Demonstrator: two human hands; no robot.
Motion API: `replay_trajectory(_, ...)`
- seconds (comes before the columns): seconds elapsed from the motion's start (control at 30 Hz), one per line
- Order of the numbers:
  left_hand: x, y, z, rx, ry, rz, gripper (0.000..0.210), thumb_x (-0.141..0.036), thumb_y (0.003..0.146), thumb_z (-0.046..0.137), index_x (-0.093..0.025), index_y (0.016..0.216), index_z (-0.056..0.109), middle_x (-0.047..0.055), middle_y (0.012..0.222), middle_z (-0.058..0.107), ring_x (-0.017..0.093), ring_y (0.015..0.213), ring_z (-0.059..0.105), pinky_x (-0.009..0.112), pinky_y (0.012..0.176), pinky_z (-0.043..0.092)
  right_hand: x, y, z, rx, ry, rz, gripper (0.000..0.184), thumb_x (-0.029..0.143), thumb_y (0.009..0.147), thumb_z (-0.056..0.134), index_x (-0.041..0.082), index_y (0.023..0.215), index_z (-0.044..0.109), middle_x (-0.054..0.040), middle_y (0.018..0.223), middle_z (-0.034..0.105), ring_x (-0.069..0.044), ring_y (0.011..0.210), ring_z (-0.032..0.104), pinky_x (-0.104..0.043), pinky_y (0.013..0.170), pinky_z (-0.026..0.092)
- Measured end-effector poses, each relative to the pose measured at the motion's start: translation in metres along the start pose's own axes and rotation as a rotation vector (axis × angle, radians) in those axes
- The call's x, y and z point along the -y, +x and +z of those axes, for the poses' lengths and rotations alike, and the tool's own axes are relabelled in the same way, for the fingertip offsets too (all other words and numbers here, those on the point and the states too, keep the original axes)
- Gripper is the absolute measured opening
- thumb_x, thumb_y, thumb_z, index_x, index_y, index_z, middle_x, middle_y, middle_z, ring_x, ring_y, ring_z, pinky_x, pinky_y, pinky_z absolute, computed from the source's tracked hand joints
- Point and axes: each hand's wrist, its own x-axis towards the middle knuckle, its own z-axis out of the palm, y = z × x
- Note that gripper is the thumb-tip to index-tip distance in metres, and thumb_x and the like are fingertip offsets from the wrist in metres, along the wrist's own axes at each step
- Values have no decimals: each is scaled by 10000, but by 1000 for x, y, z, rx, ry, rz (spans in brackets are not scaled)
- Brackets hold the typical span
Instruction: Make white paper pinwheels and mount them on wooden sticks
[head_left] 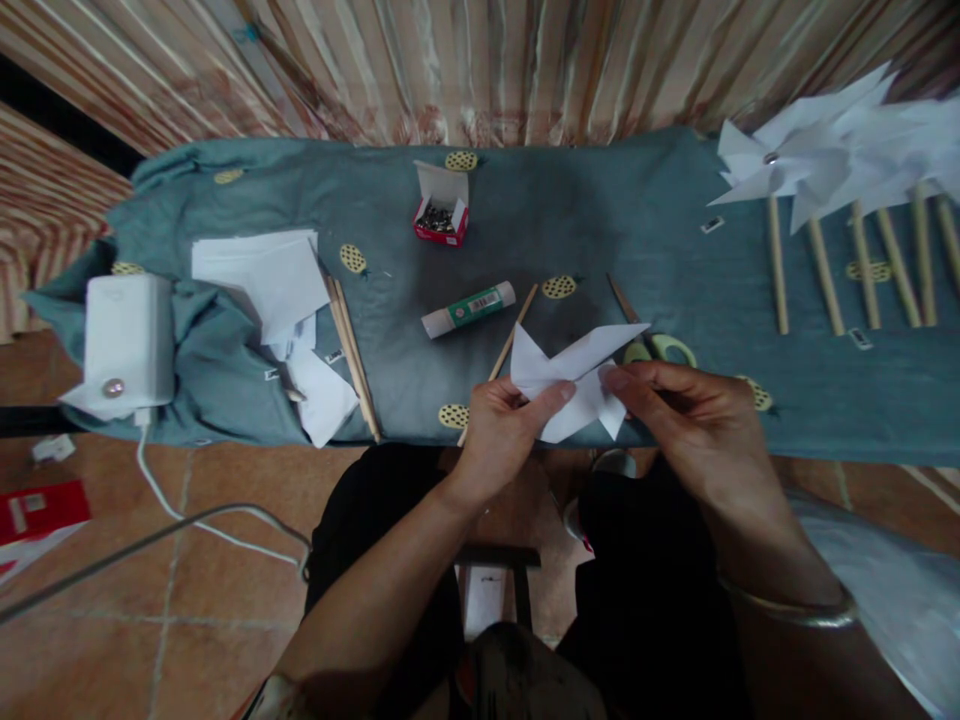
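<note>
A white paper pinwheel (564,375), with pointed blades folded toward its middle, is held up over the near edge of the cloth. My left hand (504,425) pinches it from the left, thumb on top near the centre. On its right side, my right hand (686,415) grips a blade between thumb and fingers. Behind the paper lies a thin wooden stick (504,350), partly covered by my left hand. Scissors with light green handles (671,348) rest just beyond my right hand. A green and white glue stick (469,309) lies farther off.
A red box of metal pins (441,222) stands open at the back. Finished pinwheels on sticks (795,160) lie at right. Paper sheets (259,275), several wooden sticks (352,355) and a white power bank (127,335) with a cable are at left.
</note>
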Motion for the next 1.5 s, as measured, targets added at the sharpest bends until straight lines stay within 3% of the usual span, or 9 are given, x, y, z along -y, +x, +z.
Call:
replay_trajectory(0.2,0,0,0,-2,0,29,213,-315,608,845,-173,744,764,12,752,750,114,638,627,248,660,500,1,-1,0,18,-9,-13,112,348,773,755,262,701,762,34,612,664,-84,518,536,-201,455,417)
replay_trajectory(0.5,-3,-2,1,-4,-11,15,233,-317,606,849,-162,760,768,22,752,752,119,637,630,244,648,498,4,2,4,68,158,80,172,434,668,827,277,717,774,22,696,734,-114,572,621,-234,541,524)
replay_trajectory(0.7,-3,-2,2,-7,-9,-1,249,-337,580,869,-176,740,767,16,745,750,118,628,631,253,651,510,4,3,6,58,178,124,196,442,640,843,268,701,773,14,691,733,-115,545,602,-240,501,515)
replay_trajectory(1.1,-2,-3,1,8,4,9,256,-358,579,872,-176,725,767,0,701,728,95,597,593,229,617,483,-2,2,4,40,135,85,132,405,721,796,280,698,760,27,671,711,-108,531,590,-234,492,494)
replay_trajectory(1.3,-3,-3,3,-26,31,14,236,-337,585,863,-178,734,774,1,707,736,103,593,603,236,613,494,3,1,7,4,177,110,100,361,681,822,276,685,770,31,637,706,-93,501,559,-219,468,469)
replay_trajectory(1.5,-4,-4,3,-39,21,26,220,-310,577,864,-177,724,769,8,717,742,119,611,626,247,623,511,4,0,8,26,187,119,122,382,679,824,277,680,762,28,654,718,-112,534,599,-238,499,507)
